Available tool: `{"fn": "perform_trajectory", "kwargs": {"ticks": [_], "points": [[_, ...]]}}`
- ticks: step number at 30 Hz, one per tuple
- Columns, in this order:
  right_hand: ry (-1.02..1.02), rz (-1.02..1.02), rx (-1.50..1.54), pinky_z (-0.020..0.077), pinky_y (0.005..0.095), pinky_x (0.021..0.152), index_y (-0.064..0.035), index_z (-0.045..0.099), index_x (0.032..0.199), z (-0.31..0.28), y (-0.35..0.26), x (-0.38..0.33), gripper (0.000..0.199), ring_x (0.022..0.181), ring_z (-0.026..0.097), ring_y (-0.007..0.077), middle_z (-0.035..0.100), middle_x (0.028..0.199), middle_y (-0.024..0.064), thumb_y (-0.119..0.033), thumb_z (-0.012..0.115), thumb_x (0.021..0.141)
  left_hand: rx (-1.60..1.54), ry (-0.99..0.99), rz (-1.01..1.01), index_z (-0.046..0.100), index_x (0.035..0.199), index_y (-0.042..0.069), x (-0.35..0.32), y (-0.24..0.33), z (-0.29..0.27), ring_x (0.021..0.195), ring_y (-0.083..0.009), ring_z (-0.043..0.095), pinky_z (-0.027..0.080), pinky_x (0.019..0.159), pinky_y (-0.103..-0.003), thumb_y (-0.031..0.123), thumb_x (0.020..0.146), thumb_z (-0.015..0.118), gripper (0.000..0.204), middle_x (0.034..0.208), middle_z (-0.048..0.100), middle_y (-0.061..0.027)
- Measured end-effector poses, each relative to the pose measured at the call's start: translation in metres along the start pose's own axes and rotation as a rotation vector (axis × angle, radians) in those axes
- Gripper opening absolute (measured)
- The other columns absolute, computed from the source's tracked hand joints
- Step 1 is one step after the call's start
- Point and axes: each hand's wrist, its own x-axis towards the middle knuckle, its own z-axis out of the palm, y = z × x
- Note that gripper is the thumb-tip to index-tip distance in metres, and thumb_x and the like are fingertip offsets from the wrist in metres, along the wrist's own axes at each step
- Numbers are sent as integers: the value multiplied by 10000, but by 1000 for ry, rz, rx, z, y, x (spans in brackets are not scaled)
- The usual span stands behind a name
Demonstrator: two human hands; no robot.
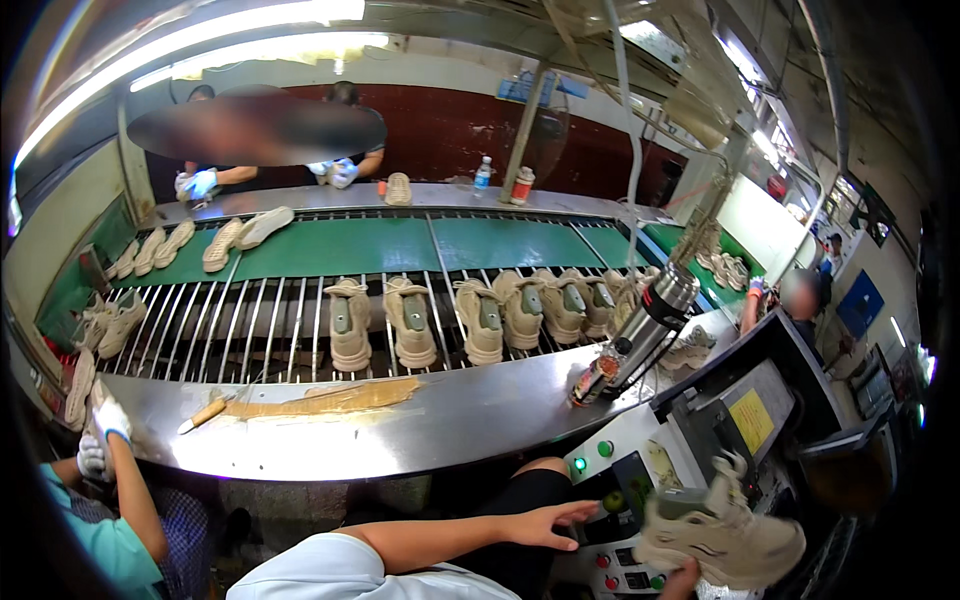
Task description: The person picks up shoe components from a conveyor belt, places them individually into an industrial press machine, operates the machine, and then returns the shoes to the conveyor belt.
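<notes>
A beige sneaker with a green-grey block at its ankle opening is held at the lower right. My right hand grips it from below; only some fingers show and the sneaker hides the rest. To the left of the sneaker, my left hand reaches out with fingers apart, holding nothing. It is in front of the control panel, which carries green and red buttons and a lit green lamp.
Several beige shoes stand on a roller conveyor; loose soles lie on its green belt. A steel ledge carries a knife and a steel flask. A gloved co-worker sits left; others work across the conveyor.
</notes>
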Motion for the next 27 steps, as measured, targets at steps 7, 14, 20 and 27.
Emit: {"fn": "perform_trajectory", "kwargs": {"ticks": [7,14,20,27], "points": [[-1466,94,-20,332,382,1053,32,490,1285,233,-81,-168,606,1228,473,268,536,1290,176,-303,700,826,-626,590,188,461,1328,-12,-122,97,-48,1140,-264,575,440,1011,-421,423,733,777,802,1271,570,-135],[-1607,-395,-235,430,367,971,20,575,1201,283,-64,-206,497,1110,578,301,629,1148,175,-225,728,797,-411,1499,576,458,1296,-22,-313,85,-38,1063,-318,608,508,931,-465,170,769,678,603,1180,590,-178],[-1129,-45,-789,448,400,951,4,576,1195,213,65,-145,502,1110,566,335,597,1162,199,-220,720,770,721,2108,43,553,1185,-51,-375,27,-46,971,-223,604,466,888,-341,87,722,753,523,1044,633,-130],[-1019,169,-1197,270,457,1116,16,183,1472,193,67,-175,939,1364,268,419,248,1484,254,-381,702,797,695,2280,241,558,1196,-20,-328,30,-161,1070,-267,568,438,939,-363,61,744,731,490,1148,597,-159]]}}
